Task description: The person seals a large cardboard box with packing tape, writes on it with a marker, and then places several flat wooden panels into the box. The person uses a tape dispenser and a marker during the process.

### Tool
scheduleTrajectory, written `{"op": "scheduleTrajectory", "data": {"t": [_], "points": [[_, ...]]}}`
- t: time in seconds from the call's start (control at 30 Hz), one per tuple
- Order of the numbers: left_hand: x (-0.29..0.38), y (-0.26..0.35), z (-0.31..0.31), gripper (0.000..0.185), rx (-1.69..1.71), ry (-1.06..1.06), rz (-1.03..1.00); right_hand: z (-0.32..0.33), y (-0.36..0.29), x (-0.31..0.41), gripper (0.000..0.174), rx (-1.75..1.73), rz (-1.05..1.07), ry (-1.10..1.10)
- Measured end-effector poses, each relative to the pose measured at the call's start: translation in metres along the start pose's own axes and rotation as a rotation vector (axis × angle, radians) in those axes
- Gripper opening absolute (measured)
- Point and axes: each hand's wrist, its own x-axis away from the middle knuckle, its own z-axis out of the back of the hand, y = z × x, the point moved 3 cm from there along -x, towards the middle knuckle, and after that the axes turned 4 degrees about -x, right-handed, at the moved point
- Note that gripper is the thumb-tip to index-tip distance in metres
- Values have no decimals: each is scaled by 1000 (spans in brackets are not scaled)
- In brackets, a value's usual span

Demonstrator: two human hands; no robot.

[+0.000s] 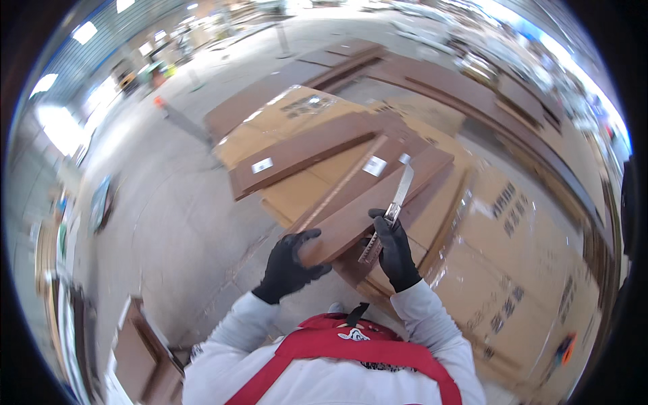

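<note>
My left hand (293, 260), in a black glove, grips the near end of a brown wood-look board (349, 217). In my right hand (392, 248), gloved too, is a metal caliper-like measuring tool (400, 190) with a ruled scale, pointing away from me over the board. Beneath and beside that board lies another brown board (349, 177) with a white label. A further labelled brown board (304, 152) rests across a cardboard package (283, 121) at the left.
Large flat cardboard cartons (511, 283) with printing lie at the right, an orange-and-black item (566, 349) on them. Long brown panels (455, 96) extend behind. At the lower left stand brown panel parts (136, 354). Grey floor (187, 217) shows at left.
</note>
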Motion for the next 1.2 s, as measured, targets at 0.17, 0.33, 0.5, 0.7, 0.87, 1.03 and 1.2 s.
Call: {"op": "scheduleTrajectory", "data": {"t": [0.17,0.33,0.5,0.7,0.87,1.03,1.2], "points": [[8,21,-42,74,-43,39,-343,19,-49,76,27,133,-68,366],[-17,77,-130,77,195,-136,-588,128,-58,159,26,206,13,639],[-19,113,-192,81,202,-254,-656,151,-75,223,38,566,-166,859],[-11,89,-196,99,324,-203,-613,79,-67,245,65,385,-258,857],[1,63,-212,97,544,-381,-538,38,-25,236,64,1196,-74,538],[-7,64,-210,97,525,-423,-520,12,-14,222,58,1197,-310,526],[-4,62,-213,97,534,-417,-502,2,-6,217,55,1291,-295,518]]}}
